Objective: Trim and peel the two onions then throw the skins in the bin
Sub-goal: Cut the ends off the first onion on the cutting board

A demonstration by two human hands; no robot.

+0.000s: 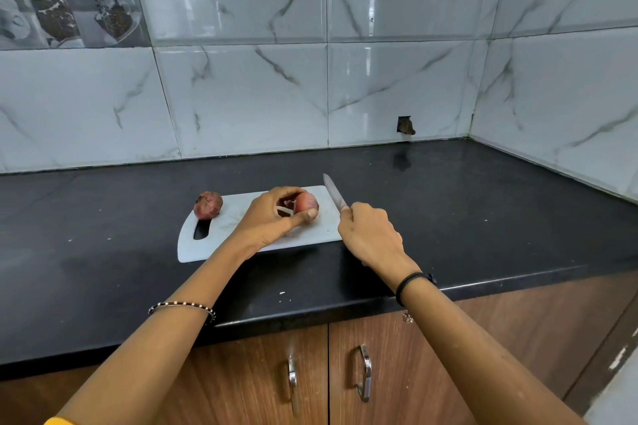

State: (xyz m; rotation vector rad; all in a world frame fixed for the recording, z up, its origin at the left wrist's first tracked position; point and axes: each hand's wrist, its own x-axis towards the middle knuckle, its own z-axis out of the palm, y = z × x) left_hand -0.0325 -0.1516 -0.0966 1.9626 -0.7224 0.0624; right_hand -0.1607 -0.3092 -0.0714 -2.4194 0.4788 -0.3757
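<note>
Head view only.

Nearest the lens: yellow sleeve cuff [57, 420] at near left, then two bare forearms stretched over wooden cabinet doors [241, 373] to a black counter [483, 217]. Beaded bracelet [183, 305] on left wrist, black band [411, 281] on right wrist.

Left hand [272, 217]: fingers and thumb curled round first onion [306, 202], clamped on it and pinning it to white cutting board [207, 248], right of the board's centre. Pale strip of skin [284, 210] hanging loose at the onion's left side, under the fingers. State of the ends, trimmed or not: cannot tell, hidden by the hand.

Right hand [369, 235]: fist closed round the handle of knife [333, 193], just off the board's right edge. Blade pointing far and slightly left, near the held onion but not touching it.

Second onion [208, 205]: at the board's far left corner, beside the handle slot, dry skin still on, untouched, well apart from the first.

Bin: not in view.

Step in hand, as judged: trimming or skin-lifting on the held onion. Progress, as judged: early.

Recommended practice:
- Turn the onion end-on to the blade before cutting.
- Tuck left fingertips back from the cut line; keep the thumb behind them.
- Take only a thin slice off each end.
- Catch the skin edge with the blade tip, then pull in strips.
- Gather peelings in one heap on the board for a single trip to the bin.

Risk, as judged: round onion rolling under the blade; firm downward hold advised.
</note>
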